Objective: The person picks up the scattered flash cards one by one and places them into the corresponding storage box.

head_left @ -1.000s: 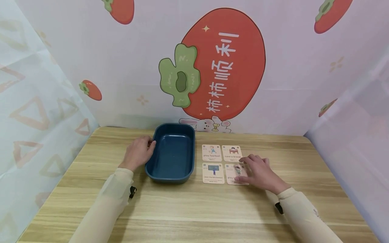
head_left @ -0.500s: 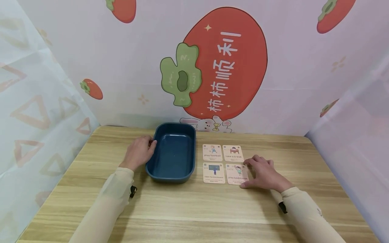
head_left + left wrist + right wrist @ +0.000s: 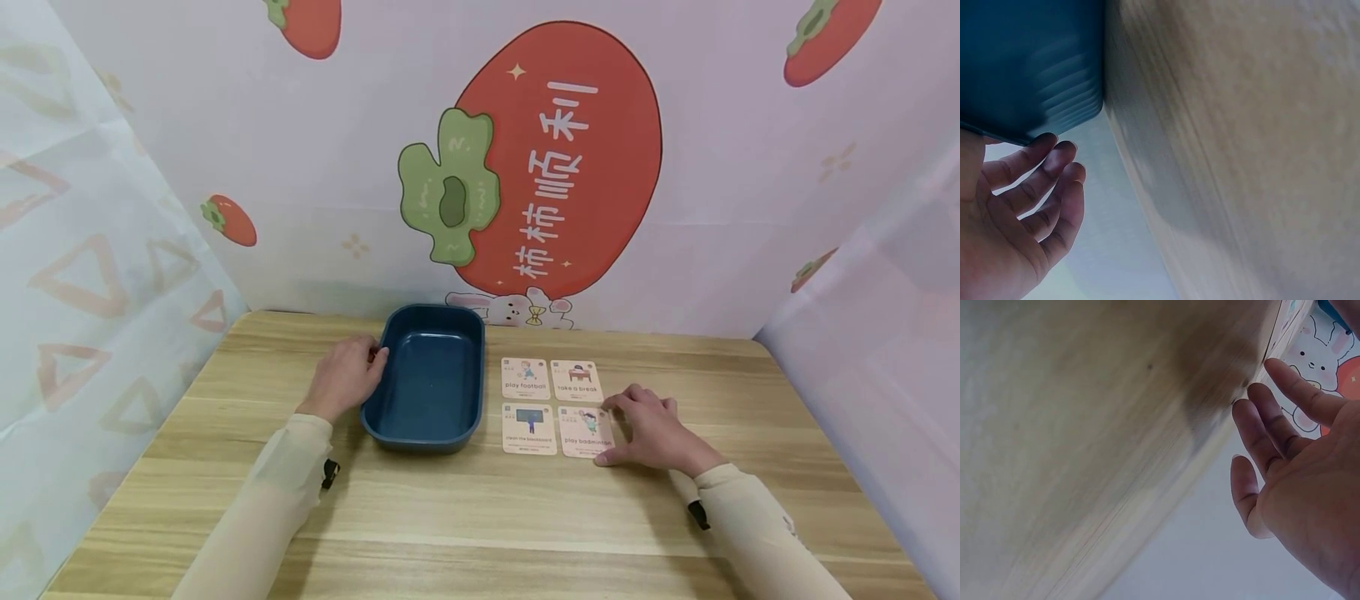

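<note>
While the left hand (image 3: 345, 377) pinches that rectangular navy plastic bin (image 3: 429, 390), the right hand (image 3: 654, 429) sits loosely spread, square pale-pink "play badminton" card (image 3: 585, 432) just off its left side

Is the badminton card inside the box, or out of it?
Out. In the head view, the badminton card lies on the table, to the right of the box, with the right hand at its edge.
</note>
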Available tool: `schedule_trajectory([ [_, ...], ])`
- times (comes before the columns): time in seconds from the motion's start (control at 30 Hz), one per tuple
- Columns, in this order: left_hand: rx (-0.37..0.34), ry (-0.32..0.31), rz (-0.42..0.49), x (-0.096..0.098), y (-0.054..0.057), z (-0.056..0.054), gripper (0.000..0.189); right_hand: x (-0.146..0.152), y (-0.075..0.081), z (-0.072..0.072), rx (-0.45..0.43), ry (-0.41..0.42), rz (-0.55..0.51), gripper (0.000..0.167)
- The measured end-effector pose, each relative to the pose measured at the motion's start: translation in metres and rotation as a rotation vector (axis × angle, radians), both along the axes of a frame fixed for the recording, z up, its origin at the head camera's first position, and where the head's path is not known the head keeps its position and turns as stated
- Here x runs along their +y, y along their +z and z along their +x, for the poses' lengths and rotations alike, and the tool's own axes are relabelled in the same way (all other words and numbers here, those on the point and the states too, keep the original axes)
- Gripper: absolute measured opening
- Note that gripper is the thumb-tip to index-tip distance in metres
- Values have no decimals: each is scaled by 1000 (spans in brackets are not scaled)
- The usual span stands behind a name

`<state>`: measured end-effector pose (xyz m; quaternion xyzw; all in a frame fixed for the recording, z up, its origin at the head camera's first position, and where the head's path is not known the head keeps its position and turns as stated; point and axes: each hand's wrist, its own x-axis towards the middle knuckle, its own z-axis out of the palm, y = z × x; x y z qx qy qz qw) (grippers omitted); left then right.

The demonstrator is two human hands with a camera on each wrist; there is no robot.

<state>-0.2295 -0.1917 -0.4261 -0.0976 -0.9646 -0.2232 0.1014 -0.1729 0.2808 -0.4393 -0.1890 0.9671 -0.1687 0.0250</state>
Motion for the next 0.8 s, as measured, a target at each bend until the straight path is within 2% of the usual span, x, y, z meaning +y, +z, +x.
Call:
schedule_trajectory([
  [0.8, 9, -3, -8, 1, 1, 1, 26, -1, 3, -2, -28, -12, -8, 79],
])
